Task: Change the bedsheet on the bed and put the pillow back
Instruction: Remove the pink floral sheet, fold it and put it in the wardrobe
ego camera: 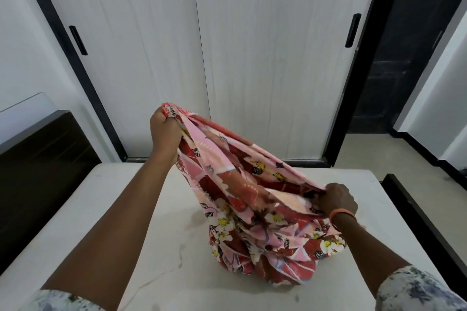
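Observation:
A pink and red floral bedsheet (pixel 252 209) hangs bunched between my two hands above the bare white mattress (pixel 113 209). My left hand (pixel 164 131) is raised and grips one gathered end of the sheet in a fist. Lower and to the right, my right hand (pixel 337 198), with an orange band on the wrist, pinches another edge of the cloth. The sheet's lower folds rest in a heap on the mattress. No pillow is in view.
A dark headboard (pixel 43 156) stands at the left of the bed. White sliding wardrobe doors (pixel 252 45) with black handles face me beyond the mattress. A dark bed frame edge (pixel 417 214) runs along the right, with tiled floor (pixel 379 154) past it.

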A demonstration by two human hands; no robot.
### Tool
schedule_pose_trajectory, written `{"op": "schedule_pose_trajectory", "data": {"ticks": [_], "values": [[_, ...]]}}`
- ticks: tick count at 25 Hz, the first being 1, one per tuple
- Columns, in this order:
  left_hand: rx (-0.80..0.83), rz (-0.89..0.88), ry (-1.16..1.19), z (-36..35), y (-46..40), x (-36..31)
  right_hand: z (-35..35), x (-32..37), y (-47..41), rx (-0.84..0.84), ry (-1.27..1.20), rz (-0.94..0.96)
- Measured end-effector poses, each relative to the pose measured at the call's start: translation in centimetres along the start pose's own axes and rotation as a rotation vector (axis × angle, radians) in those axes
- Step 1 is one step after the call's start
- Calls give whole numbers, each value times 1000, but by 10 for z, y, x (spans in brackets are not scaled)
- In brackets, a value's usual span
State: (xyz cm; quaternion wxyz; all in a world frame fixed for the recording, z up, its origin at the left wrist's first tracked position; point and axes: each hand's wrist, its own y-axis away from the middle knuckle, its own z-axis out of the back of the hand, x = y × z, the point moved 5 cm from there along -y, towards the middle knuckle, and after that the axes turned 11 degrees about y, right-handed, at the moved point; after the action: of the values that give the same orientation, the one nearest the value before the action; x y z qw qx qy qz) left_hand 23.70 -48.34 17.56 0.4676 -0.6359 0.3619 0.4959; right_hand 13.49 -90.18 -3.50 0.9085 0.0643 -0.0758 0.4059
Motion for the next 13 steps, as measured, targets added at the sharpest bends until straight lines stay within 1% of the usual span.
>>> {"op": "schedule_pose_trajectory", "data": {"ticks": [2, 4, 6, 8, 10, 11, 13], "values": [[-54, 8, -29, 9, -9, 4, -9, -17, -3, 158, -49, -107], [-85, 12, -84, 18, -18, 9, -15, -29, -9, 338, -213, -176], [-111, 1, -145, 27, -24, 13, -10, -28, -7, 521, -512, -265], [-158, -15, -205, 36, -27, 14, 8, -7, 1, 622, -915, -326], [-238, -10, -204, 50, -31, 18, 36, 26, 3, 703, -1309, -321], [-279, -3, -193, 58, -34, 20, 52, 40, 1, 735, -1451, -304], [-366, 2, -190, 76, -37, 16, 86, 63, -4, 783, -1570, -227]]}}
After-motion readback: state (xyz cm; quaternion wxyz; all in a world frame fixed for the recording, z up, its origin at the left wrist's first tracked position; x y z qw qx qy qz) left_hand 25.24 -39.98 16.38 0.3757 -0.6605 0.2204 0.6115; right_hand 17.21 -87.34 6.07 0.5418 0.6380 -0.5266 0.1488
